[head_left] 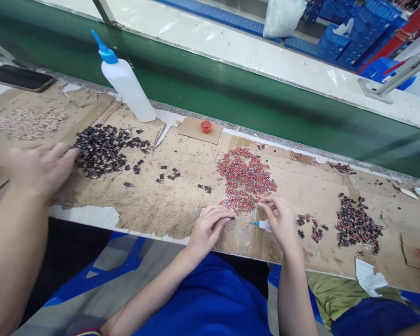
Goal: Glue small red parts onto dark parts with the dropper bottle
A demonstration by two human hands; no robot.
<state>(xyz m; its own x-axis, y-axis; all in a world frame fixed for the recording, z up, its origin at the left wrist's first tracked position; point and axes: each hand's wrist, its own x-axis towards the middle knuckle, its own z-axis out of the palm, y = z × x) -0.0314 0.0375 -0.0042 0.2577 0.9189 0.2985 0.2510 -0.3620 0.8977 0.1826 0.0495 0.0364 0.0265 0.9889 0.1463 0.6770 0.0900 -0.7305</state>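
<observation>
My left hand (pixel 210 228) rests on the cardboard-covered bench (pixel 168 205), fingers pinched on a small dark part (pixel 232 218). My right hand (pixel 280 219) is beside it. Its fingertips are pinched at the near edge of a pile of small red parts (pixel 245 177), and a small white applicator with a blue tip (pixel 262 225) is tucked under its palm. Both hands sit just in front of the red pile.
A co-worker's hand (pixel 40 168) on the left touches a pile of dark parts (pixel 101 149). More dark parts (pixel 357 226) lie at the right. A white squeeze bottle with a blue nozzle (pixel 126 81), a red cap (pixel 206 126), a phone (pixel 21 77) and a green conveyor belt (pixel 231 93) are behind.
</observation>
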